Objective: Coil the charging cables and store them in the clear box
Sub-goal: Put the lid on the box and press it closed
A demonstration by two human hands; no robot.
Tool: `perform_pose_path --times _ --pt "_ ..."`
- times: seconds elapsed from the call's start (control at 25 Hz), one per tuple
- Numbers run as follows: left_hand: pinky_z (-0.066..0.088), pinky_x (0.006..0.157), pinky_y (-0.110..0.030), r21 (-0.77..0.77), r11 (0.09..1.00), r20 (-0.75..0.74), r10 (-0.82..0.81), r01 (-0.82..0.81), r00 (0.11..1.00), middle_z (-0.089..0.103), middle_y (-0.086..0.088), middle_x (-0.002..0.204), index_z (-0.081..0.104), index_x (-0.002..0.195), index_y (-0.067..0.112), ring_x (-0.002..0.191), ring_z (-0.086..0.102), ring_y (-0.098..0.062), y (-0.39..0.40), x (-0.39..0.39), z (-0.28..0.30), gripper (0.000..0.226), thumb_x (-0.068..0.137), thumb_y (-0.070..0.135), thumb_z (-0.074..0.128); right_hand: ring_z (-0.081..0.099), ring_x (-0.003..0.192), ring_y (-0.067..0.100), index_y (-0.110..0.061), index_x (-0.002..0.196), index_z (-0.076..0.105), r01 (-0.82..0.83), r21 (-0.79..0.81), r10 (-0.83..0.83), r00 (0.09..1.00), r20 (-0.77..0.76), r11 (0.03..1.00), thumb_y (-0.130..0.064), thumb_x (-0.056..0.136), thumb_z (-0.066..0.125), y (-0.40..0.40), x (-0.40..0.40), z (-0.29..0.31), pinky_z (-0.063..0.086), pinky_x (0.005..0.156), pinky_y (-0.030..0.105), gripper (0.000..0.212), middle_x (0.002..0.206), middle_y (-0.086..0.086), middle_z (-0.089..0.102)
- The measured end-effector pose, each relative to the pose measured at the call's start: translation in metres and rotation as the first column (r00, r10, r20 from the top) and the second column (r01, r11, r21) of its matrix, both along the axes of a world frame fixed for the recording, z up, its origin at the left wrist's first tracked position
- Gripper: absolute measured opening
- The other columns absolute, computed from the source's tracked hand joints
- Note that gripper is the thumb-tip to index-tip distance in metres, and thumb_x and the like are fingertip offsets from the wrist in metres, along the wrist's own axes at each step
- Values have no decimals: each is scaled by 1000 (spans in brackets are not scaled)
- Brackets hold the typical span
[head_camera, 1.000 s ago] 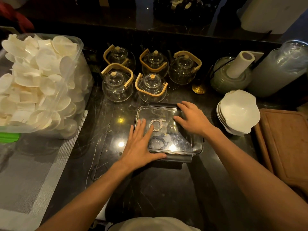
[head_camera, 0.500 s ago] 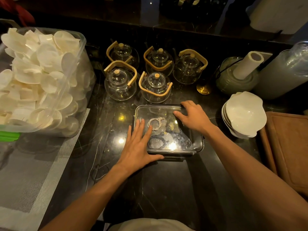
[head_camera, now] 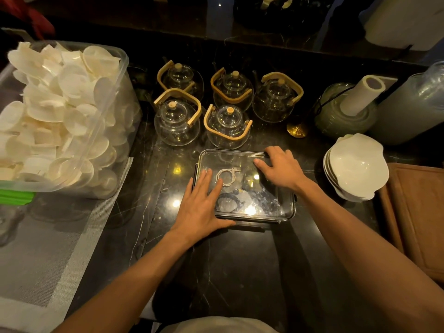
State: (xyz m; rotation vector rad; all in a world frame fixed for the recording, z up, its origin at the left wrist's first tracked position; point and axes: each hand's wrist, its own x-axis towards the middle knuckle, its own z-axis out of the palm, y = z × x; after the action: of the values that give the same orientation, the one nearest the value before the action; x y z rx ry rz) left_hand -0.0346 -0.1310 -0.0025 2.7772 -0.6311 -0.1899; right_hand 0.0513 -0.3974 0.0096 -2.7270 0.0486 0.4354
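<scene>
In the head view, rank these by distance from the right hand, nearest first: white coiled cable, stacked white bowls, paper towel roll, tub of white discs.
1. White coiled cable, in the clear box left of the right hand.
2. Stacked white bowls, to its right.
3. Paper towel roll, back right.
4. Tub of white discs, far left.

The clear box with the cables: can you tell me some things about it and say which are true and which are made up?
1. A white coiled cable lies inside the clear box. True.
2. The left hand holds a teapot. False: it lies flat on the box lid.
3. Five glass teapots stand behind the box. True.
4. The right hand rests on the white bowls. False: it rests on the box's far corner.
</scene>
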Motion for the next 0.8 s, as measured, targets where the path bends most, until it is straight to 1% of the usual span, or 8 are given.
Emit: perform_pose_path --times 0.08,0.16,0.28,0.32,0.4,0.48,0.64,0.8 --pt "5 127 -51 -2 1000 -26 -2 2 1000 1 -15 171 17 162 19 157 -8 -24 2 3 1 121 69 86 56 45 128 35 -19 142 49 23 22 -24 999 30 999 -64 98 45 0 -2 -2 42 102 52 63 144 10 50" --pt "6 126 -45 -164 983 -104 69 -86 992 4 -7 172 23 162 25 157 -4 -19 4 5 3 117 69 87 57 42 136 34 -17 148 46 110 117 -120 989 90 987 -61 97 52 -1 -12 -5 41 109 51 67 150 13 44" --pt "14 121 -40 -414 842 -221 277 -347 935 6 2 171 28 160 30 156 0 -13 13 9 1 97 80 66 70 31 148 34 -17 153 41 261 247 -305 939 160 933 -53 96 60 -6 -47 -4 34 117 52 70 162 15 33" --pt "15 120 -40 -410 834 -213 305 -369 928 5 3 171 27 160 29 156 -1 -12 17 9 -1 93 84 61 70 28 151 34 -20 153 42 245 201 -288 932 222 949 -53 96 60 -6 -61 -3 32 118 53 68 163 14 32" --pt "13 121 -41 -353 891 -138 251 -285 958 3 1 171 25 160 29 157 -3 -15 19 11 -3 87 89 58 66 28 151 35 -23 151 44 94 31 -99 936 339 995 -53 97 56 -5 -87 -2 30 119 56 63 163 15 35" --pt "8 123 -42 -269 955 -31 122 -126 992 2 -4 171 26 160 30 157 -4 -20 15 12 -3 80 92 60 57 27 152 32 -25 152 43 -13 -48 28 948 318 999 -56 98 50 4 -109 -4 30 119 57 62 163 13 34" --pt "-2 126 -46 -96 995 5 15 -14 1000 3 -11 170 28 160 27 157 -9 -27 -1 16 -4 73 97 63 41 5 158 30 -25 160 29 44 -55 -31 976 218 998 -58 101 42 20 -131 -12 20 124 53 68 171 12 16" --pt "-7 124 -43 -71 997 2 18 -18 1000 8 -13 170 28 160 27 157 -7 -28 0 24 -5 73 97 65 35 -1 158 30 -23 161 25 32 -32 -25 980 198 999 -55 103 41 22 -122 -10 17 125 54 68 172 13 10"
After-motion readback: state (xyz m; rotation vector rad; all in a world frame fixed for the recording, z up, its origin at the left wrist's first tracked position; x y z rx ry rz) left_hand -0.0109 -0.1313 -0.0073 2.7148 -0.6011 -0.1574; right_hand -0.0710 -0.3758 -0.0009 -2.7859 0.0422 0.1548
